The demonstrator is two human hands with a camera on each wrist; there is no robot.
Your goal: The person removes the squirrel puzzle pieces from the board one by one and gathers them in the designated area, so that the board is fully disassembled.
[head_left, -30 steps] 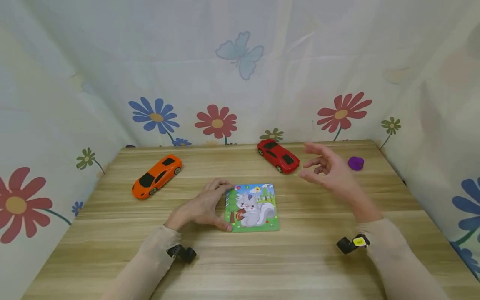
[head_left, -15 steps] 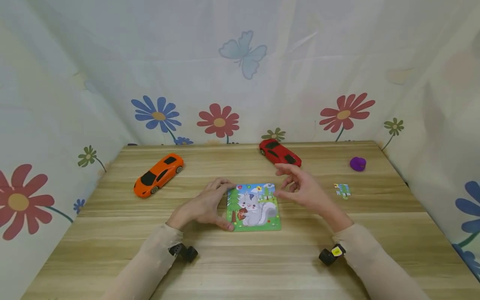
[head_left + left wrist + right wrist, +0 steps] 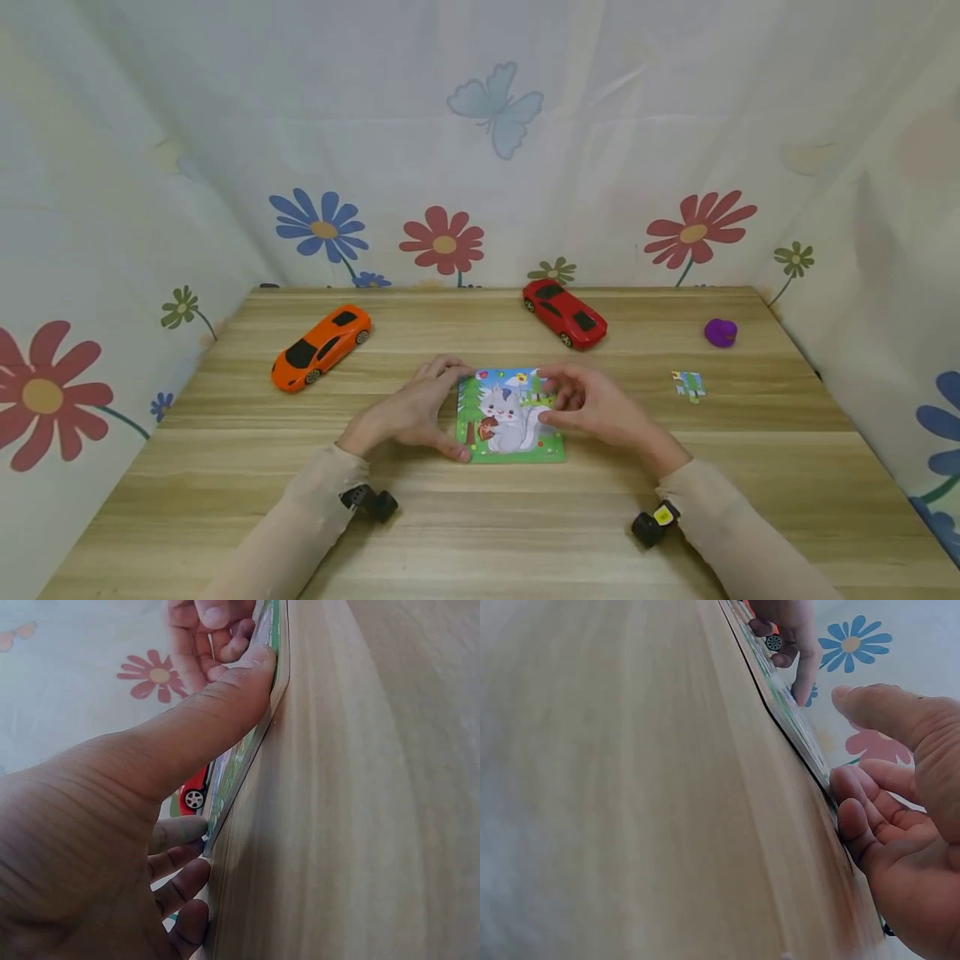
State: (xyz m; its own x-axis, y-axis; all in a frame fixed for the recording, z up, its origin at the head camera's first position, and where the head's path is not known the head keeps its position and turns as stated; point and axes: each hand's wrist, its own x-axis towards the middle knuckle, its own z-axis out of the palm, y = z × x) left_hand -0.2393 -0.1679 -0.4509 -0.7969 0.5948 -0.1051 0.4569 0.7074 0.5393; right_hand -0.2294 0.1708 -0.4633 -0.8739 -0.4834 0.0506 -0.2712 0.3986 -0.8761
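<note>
A square jigsaw puzzle (image 3: 506, 421) with a grey squirrel picture lies flat on the wooden table. My left hand (image 3: 412, 412) holds its left side, thumb on the near corner and fingertips at the far corner; the left wrist view shows that thumb (image 3: 232, 694) pressed on the puzzle's edge. Over the puzzle's right side is my right hand (image 3: 600, 412), hiding part of the picture. In the right wrist view, the right thumb (image 3: 885, 712) stands apart from the loosely bent fingers, which are right at the puzzle's edge. A small loose jigsaw section (image 3: 692, 384) lies further right.
An orange toy car (image 3: 321, 348) stands at the back left and a red toy car (image 3: 565, 314) behind the puzzle. Toward the back right corner sits a small purple object (image 3: 721, 332). A flowered curtain (image 3: 360, 142) surrounds the table (image 3: 465, 533) at the back and sides.
My right hand has moved left and nearer from beside the red car to the puzzle's right side. The loose jigsaw section has come into view where it was. My left hand has stayed put.
</note>
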